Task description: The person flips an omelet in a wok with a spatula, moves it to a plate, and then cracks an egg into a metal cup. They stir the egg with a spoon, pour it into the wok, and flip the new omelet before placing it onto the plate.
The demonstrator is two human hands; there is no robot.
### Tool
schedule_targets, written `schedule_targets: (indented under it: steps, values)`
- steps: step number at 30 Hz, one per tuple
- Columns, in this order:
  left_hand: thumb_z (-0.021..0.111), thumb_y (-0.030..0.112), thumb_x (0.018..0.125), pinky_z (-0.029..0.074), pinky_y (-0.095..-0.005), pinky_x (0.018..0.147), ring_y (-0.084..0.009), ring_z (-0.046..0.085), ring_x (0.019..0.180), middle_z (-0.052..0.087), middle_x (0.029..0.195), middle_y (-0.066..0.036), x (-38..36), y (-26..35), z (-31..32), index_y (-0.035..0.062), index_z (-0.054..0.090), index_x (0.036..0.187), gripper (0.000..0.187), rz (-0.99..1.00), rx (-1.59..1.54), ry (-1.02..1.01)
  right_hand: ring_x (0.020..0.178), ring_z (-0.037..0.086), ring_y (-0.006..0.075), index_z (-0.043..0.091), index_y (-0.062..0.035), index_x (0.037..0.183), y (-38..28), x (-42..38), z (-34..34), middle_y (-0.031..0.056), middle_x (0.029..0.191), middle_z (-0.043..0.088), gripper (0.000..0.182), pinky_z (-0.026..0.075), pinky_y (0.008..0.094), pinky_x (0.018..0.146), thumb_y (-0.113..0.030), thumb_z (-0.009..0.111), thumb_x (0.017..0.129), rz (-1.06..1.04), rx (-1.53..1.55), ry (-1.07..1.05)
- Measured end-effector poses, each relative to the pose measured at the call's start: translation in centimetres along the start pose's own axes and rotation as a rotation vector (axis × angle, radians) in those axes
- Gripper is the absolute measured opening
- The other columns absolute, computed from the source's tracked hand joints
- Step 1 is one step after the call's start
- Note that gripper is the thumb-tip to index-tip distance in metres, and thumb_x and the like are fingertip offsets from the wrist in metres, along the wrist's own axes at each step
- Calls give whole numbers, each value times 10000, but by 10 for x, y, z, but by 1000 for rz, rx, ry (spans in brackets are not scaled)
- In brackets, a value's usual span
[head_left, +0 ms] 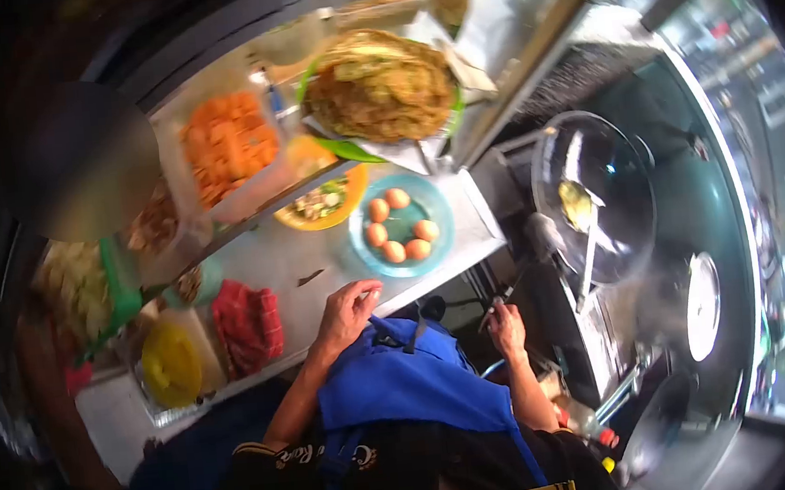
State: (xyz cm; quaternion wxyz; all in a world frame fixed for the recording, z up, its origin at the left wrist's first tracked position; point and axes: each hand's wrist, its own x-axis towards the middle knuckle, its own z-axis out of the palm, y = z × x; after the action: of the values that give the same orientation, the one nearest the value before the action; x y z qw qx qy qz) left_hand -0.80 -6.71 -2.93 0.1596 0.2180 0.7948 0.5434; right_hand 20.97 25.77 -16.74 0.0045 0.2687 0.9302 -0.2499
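My left hand (350,312) is over the counter's front edge, just below a blue-green plate (361,248) of several brown eggs (376,235). Its fingers are curled together, and what they hold, if anything, is too small to name. Lower right, beside the stove, my right hand (506,326) is closed around something thin that I cannot make out. Further up, a dark wok (633,215) holds a yellowish piece of food (575,201), with a long-handled spatula (589,260) resting in it. Neither hand touches the wok or the plate.
Beyond the plate are an orange bowl (361,192) of chopped food, a tub of orange pieces (230,147) and a heap of fried food (383,87). A red cloth (248,327) and yellow container (171,362) lie left. A round lid (702,306) stands right.
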Motion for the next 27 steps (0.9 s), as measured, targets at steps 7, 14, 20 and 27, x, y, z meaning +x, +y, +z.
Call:
schedule_targets:
  steps: [7, 14, 20, 27]
  values:
    - [736, 121, 848, 493, -287, 530, -148, 629, 587, 722, 872, -91, 25, 8, 19, 59, 687, 1076, 241, 110, -7, -287, 1035, 642, 343, 670, -84, 1173, 1, -81, 16, 190, 1102, 648, 352, 519, 418, 904, -233, 674, 855, 297, 222, -6]
    - [738, 149, 860, 487, -278, 547, -122, 612, 583, 723, 892, -85, 53, 10, 27, 53, 691, 1080, 244, 166, 50, -444, 936, 685, 325, 668, -66, 1170, -7, -127, 22, 172, 976, 709, 371, 542, 408, 838, -269, 662, 859, 431, 280, -39]
    - [732, 144, 864, 473, -272, 543, -124, 617, 618, 723, 894, -88, 56, 13, 28, 51, 687, 1070, 231, 248, -11, -450, 960, 690, 311, 674, -72, 1159, -16, -143, 26, 164, 994, 716, 345, 543, 411, 851, -246, 652, 862, 470, 337, -88]
    - [723, 145, 877, 461, -245, 549, -103, 598, 621, 722, 883, -68, 45, -2, 23, 40, 691, 1068, 220, 225, -25, -506, 898, 686, 323, 682, -53, 1113, -38, -143, 21, 160, 927, 709, 299, 537, 403, 784, -218, 654, 866, 455, 486, 25]
